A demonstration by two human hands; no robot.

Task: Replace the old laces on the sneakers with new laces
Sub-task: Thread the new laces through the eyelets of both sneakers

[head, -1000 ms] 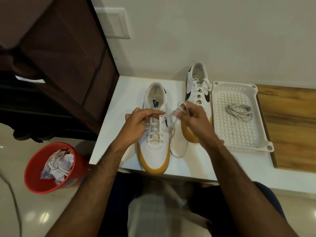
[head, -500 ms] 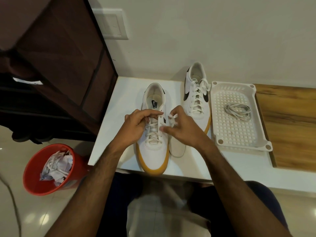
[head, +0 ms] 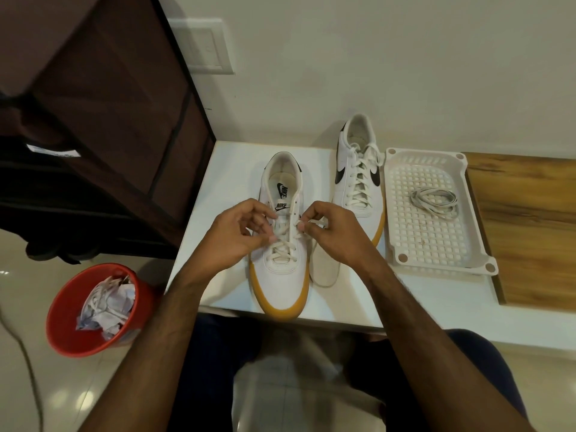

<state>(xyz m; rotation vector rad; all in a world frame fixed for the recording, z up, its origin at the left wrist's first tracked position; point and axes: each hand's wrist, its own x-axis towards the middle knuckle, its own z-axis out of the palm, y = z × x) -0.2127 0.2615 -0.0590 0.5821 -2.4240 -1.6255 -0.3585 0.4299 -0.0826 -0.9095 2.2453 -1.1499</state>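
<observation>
Two white sneakers with tan soles stand on the white table (head: 230, 169). The near sneaker (head: 282, 275) points its toe at me and is laced up to its upper eyelets. My left hand (head: 232, 233) has its fingers curled at the left side of the lacing, pinching the lace (head: 282, 244). My right hand (head: 327, 227) pinches the other lace end at the shoe's right upper eyelets. The far sneaker (head: 358, 179) is fully laced. A coiled grey-white lace (head: 434, 199) lies in the white tray (head: 436, 260).
A red bucket (head: 67, 316) with crumpled paper and white laces stands on the floor at the left. A dark brown fabric cabinet (head: 103, 104) rises behind it. A wooden surface (head: 530, 229) adjoins the tray on the right. The wall is close behind the table.
My right hand has come back left from over the far sneaker to the near sneaker's right eyelets, bringing the lace end with it. My left hand has stayed at the lacing.
</observation>
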